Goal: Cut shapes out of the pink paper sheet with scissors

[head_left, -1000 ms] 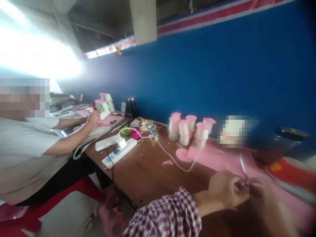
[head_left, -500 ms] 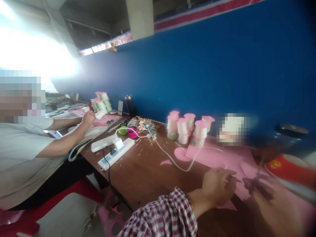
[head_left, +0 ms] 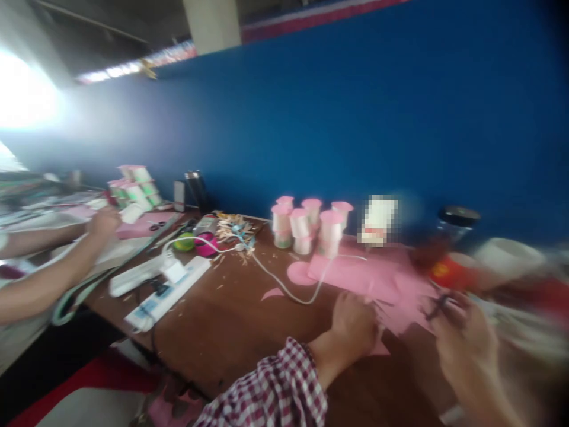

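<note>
My left hand [head_left: 355, 323], below a red-checked sleeve, is closed over the brown table beside sheets of pink paper. What its fingers hold, if anything, is hidden. To its right, my right hand [head_left: 469, 338] is wrapped round a pair of dark scissors [head_left: 438, 305], blurred by motion. The pink paper [head_left: 362, 273] lies spread beyond both hands, with a round pink disc [head_left: 300, 273] at its left end and a small pink scrap [head_left: 272, 293] nearby. Stacked white paper cups with pink tops [head_left: 329, 231] stand behind the paper.
A white power strip [head_left: 178, 290] and a looping white cable [head_left: 306, 301] lie on the table [head_left: 231, 332]. A lidded jar [head_left: 457, 219], a red container [head_left: 453, 270] and a white bowl [head_left: 509, 258] stand right. A co-worker's arm [head_left: 48, 267] reaches in from the left.
The view has swung right, so the scene sits further left. My left hand's fingers are folded further in. My right hand still has the scissors.
</note>
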A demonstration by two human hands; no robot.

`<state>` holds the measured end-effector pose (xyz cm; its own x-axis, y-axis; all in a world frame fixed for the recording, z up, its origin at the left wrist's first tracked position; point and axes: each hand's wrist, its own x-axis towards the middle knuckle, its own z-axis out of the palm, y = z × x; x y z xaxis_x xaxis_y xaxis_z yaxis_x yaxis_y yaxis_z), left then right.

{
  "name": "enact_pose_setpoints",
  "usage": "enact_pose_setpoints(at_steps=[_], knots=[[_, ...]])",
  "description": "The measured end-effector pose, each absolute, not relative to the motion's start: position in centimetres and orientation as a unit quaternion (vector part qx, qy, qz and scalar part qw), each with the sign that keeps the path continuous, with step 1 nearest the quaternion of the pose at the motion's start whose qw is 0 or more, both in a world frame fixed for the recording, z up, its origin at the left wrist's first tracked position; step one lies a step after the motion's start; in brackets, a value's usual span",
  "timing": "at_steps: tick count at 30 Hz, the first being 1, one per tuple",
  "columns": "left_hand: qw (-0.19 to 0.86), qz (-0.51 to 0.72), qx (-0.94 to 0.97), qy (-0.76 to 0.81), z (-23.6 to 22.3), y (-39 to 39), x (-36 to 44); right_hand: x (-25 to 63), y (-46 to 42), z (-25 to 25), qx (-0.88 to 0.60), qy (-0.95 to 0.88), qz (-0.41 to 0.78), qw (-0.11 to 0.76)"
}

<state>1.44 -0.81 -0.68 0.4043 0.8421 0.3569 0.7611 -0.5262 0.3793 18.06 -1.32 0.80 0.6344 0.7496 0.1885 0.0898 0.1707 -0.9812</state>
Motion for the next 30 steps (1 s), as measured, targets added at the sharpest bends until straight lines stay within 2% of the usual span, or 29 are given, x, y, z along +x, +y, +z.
enact_pose_setpoints(at_steps=[4,15,22,27,30], knots=[[0.095,0.272,0.838,0.463,-0.6,-0.5,1.4,18.5,-0.8,0.9,-0.563,-0.341,0.223,0.719],[0.046,0.261,0.83,0.49,-0.7,0.2,1.3,19.4,-0.8,2.5,-0.492,-0.294,0.153,0.805],[0.044,0.247,0.827,0.504,0.1,0.7,1.0,20.7,-0.6,3.3,-0.481,-0.279,0.102,0.825],[0.063,0.188,0.89,0.41,0.9,-0.1,4.0,20.7,-0.6,3.6,-0.496,-0.289,0.078,0.815],[0.074,0.157,0.887,0.429,1.0,0.9,6.5,20.4,-0.7,3.5,-0.518,-0.299,0.081,0.797]])
